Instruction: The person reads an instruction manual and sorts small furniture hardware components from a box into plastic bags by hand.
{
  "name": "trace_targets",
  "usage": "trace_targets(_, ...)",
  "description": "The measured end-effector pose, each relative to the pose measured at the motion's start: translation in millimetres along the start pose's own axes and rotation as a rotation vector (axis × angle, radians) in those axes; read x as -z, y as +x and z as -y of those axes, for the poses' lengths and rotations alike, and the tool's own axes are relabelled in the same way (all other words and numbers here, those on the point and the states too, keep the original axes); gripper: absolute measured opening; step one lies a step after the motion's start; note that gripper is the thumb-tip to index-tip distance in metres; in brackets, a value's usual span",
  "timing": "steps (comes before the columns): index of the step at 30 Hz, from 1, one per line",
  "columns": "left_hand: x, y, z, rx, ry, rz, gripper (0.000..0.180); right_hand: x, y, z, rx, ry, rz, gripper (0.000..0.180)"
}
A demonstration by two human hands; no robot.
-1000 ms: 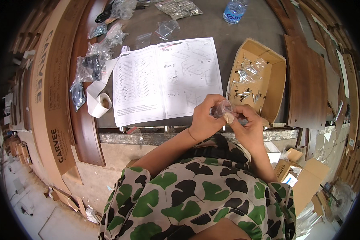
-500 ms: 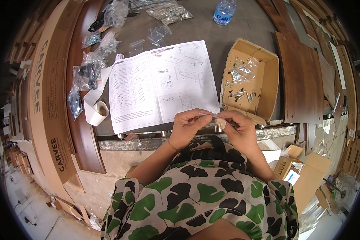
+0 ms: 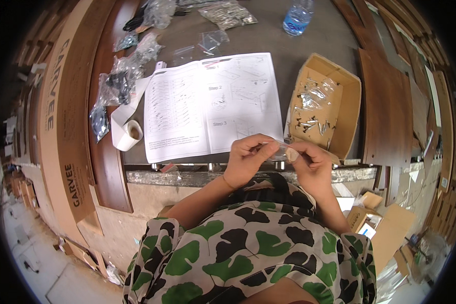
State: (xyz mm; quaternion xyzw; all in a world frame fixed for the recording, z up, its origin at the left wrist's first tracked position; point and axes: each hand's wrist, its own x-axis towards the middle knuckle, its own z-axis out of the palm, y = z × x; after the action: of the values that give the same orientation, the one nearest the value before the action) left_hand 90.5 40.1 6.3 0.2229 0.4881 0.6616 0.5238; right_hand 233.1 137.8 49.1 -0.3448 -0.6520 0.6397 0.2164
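Just in front of my body, over the table's near edge, both hands pinch a small clear zip bag by its reddish top strip. My left hand grips one end between thumb and fingers. The other end is in my right hand, where a pale beige covering shows at the thumb. Whether the bag holds anything, I cannot make out. Just beyond my hands lies an open instruction booklet with drawings. To its right stands an open cardboard tray with loose screws and a clear bag inside.
On the left are a paper roll, several plastic bags of parts, a brown board and a long carton. A water bottle and a bag of hardware stand farther back. Brown panels lie right.
The view has shifted a little, so the table's things sit slightly elsewhere in it. Both hands keep hold of the zip bag, and more of it shows between them.
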Motion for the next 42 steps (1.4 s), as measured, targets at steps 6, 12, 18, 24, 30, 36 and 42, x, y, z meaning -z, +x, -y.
trace_targets(6, 6.1, -0.8, -7.9, 0.065, 0.017, 0.095, 0.016, 9.4, -2.4, -15.8, -0.059, -0.050, 0.055, 0.012)
trace_targets(12, 13.2, -1.5, -1.6, -0.020, -0.076, 0.158, 0.015, 1.9, 2.9, -12.9, -0.008, -0.086, 0.143, 0.011)
trace_targets(18, 20.9, 0.1, 7.9, -0.093, -0.028, 0.152, 0.015, -7.9, 11.5, -10.8, 0.069, -0.144, 0.166, 0.009)
trace_targets(24, 25.5, -4.6, 0.4, -0.274, 0.243, 0.059, 0.018, -12.4, 21.2, -7.5, 0.170, -0.233, 0.207, 0.009)
trace_targets(30, 40.4, 0.1, -3.4, -0.224, 0.206, 0.063, 0.017, -8.0, 25.5, -14.0, -0.044, -0.111, 0.164, 0.010)
trace_targets(36, 53.6, 11.1, -16.4, -0.345, 0.331, 0.052, 0.017, -9.1, 28.2, -21.7, 0.149, -0.196, 0.093, 0.012)
trace_targets(42, 114.9, 43.7, -42.1, -0.227, 0.053, -0.360, 0.022, -3.4, 33.3, -4.8, 0.028, -0.040, -0.027, 0.021)
